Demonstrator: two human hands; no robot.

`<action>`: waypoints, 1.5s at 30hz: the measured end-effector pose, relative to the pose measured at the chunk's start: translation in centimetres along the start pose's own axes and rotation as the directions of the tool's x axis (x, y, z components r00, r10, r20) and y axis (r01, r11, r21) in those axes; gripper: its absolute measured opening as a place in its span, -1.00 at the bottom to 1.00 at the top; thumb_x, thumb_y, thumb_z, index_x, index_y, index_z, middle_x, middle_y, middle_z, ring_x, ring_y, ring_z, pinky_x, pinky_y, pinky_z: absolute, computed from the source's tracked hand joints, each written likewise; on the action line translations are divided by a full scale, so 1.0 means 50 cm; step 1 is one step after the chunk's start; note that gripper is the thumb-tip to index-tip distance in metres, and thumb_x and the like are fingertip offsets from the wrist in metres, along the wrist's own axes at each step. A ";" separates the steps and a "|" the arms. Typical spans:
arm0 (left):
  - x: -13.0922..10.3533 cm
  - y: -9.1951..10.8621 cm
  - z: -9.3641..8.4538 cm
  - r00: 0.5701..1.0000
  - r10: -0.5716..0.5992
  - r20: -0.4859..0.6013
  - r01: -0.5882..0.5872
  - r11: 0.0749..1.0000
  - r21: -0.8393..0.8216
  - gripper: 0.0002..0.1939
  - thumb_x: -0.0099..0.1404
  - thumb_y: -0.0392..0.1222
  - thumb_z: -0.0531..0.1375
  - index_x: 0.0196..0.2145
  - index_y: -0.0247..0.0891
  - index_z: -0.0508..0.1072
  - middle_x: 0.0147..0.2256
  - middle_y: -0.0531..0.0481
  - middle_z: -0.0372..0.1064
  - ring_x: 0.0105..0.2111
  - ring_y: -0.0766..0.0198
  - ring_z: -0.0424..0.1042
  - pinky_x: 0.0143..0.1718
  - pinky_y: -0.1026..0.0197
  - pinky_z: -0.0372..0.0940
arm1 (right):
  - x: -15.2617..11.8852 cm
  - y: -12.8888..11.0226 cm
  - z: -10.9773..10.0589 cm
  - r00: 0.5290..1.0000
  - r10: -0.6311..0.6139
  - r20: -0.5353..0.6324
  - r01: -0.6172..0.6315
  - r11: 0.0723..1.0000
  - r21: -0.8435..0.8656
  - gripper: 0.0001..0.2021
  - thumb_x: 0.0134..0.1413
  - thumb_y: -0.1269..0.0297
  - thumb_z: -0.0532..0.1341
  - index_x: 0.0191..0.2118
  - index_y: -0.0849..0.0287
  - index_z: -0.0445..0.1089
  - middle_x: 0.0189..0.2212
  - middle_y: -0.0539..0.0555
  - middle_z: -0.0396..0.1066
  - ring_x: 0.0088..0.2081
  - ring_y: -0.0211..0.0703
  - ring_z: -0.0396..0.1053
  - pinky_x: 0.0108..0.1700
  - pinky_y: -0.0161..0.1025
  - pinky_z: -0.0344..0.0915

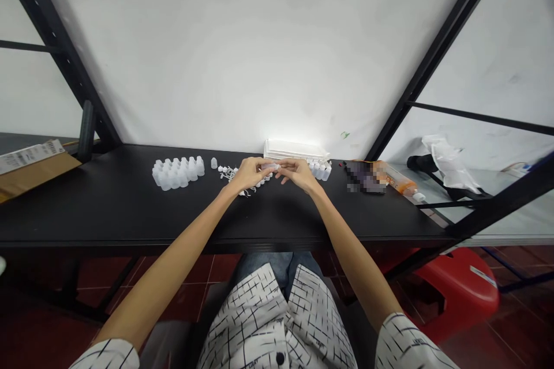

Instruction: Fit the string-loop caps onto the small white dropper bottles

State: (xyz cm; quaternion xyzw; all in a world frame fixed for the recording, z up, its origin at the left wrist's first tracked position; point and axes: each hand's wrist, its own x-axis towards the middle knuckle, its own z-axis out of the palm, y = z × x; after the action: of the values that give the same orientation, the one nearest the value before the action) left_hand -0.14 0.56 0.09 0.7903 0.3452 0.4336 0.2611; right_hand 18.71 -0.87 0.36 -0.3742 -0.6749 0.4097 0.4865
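A small translucent plastic bottle lies sideways between my two hands above the black table. My left hand is closed around one end of it. My right hand pinches the other end, where something white shows; the fingers partly hide whether it is a cap. Beneath and beside my left hand lies a loose pile of small white caps with thin strips. Behind my right hand stands a group of white-topped bottles. Several open translucent bottles stand in rows to the left, and one single bottle stands apart.
White flat trays or boxes rest against the wall. On the right lie a dark blurred item and an orange-tinted plastic bottle. A cardboard box sits at far left. Black metal posts flank the table; a red stool stands below right.
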 end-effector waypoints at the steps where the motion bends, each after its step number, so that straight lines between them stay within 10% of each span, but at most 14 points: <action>1: 0.000 -0.001 -0.001 1.000 0.012 0.002 -0.012 1.000 -0.014 -0.61 0.19 -0.06 0.25 -0.13 -0.40 0.58 -0.31 -0.18 0.57 -0.41 0.17 0.52 -0.38 0.22 0.36 | -0.001 -0.001 0.000 1.000 0.007 0.008 -0.007 1.000 0.004 -0.62 -0.22 0.11 0.42 -0.29 0.29 0.49 -0.46 0.12 0.50 -0.41 -0.11 0.49 -0.50 -0.28 0.44; 16: 0.000 -0.010 0.000 0.986 0.162 -0.050 -0.155 0.981 0.116 -0.72 0.16 -0.10 0.29 -0.21 -0.27 0.63 -0.22 -0.14 0.57 -0.33 0.19 0.48 -0.32 0.21 0.35 | -0.001 0.003 0.003 1.000 0.025 -0.004 -0.024 0.999 0.026 -0.67 -0.23 0.13 0.41 -0.37 0.26 0.45 -0.53 0.08 0.47 -0.48 -0.15 0.47 -0.52 -0.28 0.43; 26: 0.003 -0.001 -0.010 0.999 0.044 0.004 -0.044 0.973 0.227 -0.68 0.22 -0.12 0.23 -0.12 -0.28 0.60 -0.26 -0.10 0.58 -0.37 0.22 0.45 -0.32 0.26 0.30 | 0.001 0.004 0.004 0.998 -0.043 -0.040 0.039 0.995 -0.087 -0.64 -0.17 0.07 0.39 -0.29 0.25 0.48 -0.46 0.11 0.49 -0.38 -0.11 0.48 -0.53 -0.32 0.39; 45: -0.004 -0.001 -0.017 0.996 0.089 0.007 -0.089 0.996 0.012 -0.70 0.14 -0.07 0.29 -0.24 -0.31 0.64 -0.33 -0.13 0.53 -0.43 0.27 0.37 -0.46 0.26 0.19 | -0.004 0.006 0.009 0.999 0.007 0.053 -0.012 0.994 0.105 -0.59 -0.24 0.09 0.44 -0.30 0.30 0.49 -0.46 0.11 0.52 -0.40 -0.09 0.53 -0.47 -0.28 0.45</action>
State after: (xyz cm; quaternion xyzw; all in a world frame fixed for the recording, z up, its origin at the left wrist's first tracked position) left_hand -0.96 0.51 0.36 0.8080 0.3116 0.4399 0.2379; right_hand 18.34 -1.04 -0.05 -0.3404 -0.6631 0.4567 0.4857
